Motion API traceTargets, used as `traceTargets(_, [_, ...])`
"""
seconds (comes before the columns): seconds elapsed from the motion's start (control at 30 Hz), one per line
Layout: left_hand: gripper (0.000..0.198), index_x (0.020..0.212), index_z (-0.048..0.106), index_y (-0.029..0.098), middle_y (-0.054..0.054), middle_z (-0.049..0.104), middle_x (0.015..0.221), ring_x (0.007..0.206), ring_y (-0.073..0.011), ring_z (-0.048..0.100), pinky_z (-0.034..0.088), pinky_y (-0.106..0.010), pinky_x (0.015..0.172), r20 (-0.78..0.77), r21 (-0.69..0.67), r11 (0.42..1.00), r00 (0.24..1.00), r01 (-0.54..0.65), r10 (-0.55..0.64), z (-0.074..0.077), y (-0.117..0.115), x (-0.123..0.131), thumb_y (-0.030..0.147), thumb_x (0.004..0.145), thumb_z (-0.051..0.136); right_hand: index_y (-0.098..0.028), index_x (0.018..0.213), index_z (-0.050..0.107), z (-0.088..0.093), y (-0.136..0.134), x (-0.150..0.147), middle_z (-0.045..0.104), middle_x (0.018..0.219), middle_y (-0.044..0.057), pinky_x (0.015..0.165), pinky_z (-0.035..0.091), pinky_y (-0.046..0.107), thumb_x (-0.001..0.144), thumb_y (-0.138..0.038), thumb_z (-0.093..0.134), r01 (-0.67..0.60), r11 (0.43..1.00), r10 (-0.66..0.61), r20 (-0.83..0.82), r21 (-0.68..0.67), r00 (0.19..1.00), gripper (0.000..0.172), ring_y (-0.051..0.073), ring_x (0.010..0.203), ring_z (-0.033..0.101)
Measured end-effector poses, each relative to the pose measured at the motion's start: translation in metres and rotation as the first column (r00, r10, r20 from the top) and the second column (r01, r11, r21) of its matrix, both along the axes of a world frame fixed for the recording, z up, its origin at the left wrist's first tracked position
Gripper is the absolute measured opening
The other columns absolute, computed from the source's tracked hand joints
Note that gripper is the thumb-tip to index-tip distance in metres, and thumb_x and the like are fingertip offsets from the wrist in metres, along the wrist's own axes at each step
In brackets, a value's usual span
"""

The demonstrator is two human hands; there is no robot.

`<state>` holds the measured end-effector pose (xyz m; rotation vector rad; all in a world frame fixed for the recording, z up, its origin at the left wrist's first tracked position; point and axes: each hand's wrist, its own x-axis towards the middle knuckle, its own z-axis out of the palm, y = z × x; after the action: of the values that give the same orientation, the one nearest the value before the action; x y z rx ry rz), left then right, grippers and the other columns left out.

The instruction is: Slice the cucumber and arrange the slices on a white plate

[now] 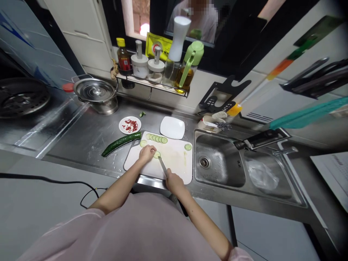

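My right hand (174, 182) is wrapped round the handle of a knife (163, 166), whose tip touches or nearly touches a pale green cucumber slice (157, 155). At that slice's upper left edge, the fingertips of my left hand (147, 154) are pinched together and steady it. Both hands are over a white cutting board (176, 165). A row of overlapping cucumber slices (156, 138) lies along the board's far side. One single slice (143, 143) is at the left and another slice (187, 147) at the right. A whole dark green cucumber (119, 143) rests left of the board, its end touching the corner.
Behind the board stand a plate of chopped red pieces (125, 129) and a white square plate (172, 127). A steel sink (220, 163) lies to the right. Seasoning bottles crowd a wall rack (154, 82). A lidded steel pot (104, 105) stands at back left.
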<state>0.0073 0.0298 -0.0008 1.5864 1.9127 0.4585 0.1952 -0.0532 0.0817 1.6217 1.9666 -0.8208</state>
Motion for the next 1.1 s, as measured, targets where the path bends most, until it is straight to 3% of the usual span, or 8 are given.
traceTargets(0.57, [0.022, 0.092, 0.071, 0.022, -0.005, 0.066, 0.094, 0.091, -0.0189, 0.060, 0.044, -0.028, 0.080, -0.038, 0.043, 0.998, 0.999, 0.035, -0.034, 0.000, -0.004, 0.002, 0.018, 0.082, 0.053, -0.016, 0.124, 0.041, 0.005, 0.016, -0.021, 0.067, 0.106, 0.016, 0.075, 0.042, 0.031, 0.089, -0.011, 0.040, 0.016, 0.999, -0.016, -0.001, 0.035, 1.000, 0.036, 0.025, 0.103, 0.064])
traceTargets(0.87, [0.013, 0.086, 0.070, 0.023, -0.004, 0.068, 0.093, 0.085, -0.0185, 0.061, 0.043, -0.027, 0.073, -0.026, -0.002, 1.000, 1.000, -0.017, 0.017, 0.004, 0.001, 0.006, 0.022, 0.076, 0.061, -0.018, 0.113, 0.047, 0.004, -0.012, 0.026, 0.068, 0.102, 0.013, 0.067, 0.033, 0.027, 0.094, -0.020, 0.038, 0.074, 0.993, -0.066, -0.090, 0.091, 0.994, 0.022, 0.022, 0.092, 0.064])
traceTargets(1.1, [0.013, 0.082, 0.068, 0.023, 0.000, 0.071, 0.084, 0.076, -0.0144, 0.063, 0.044, -0.024, 0.071, 0.135, -0.041, 0.992, 0.984, -0.115, 0.120, 0.004, -0.002, 0.008, 0.016, 0.072, 0.062, -0.018, 0.108, 0.047, -0.002, -0.015, 0.053, 0.067, 0.092, 0.008, 0.066, 0.030, 0.024, 0.095, -0.019, 0.036, 0.172, 0.978, -0.150, -0.172, 0.122, 0.974, 0.016, 0.017, 0.081, 0.061])
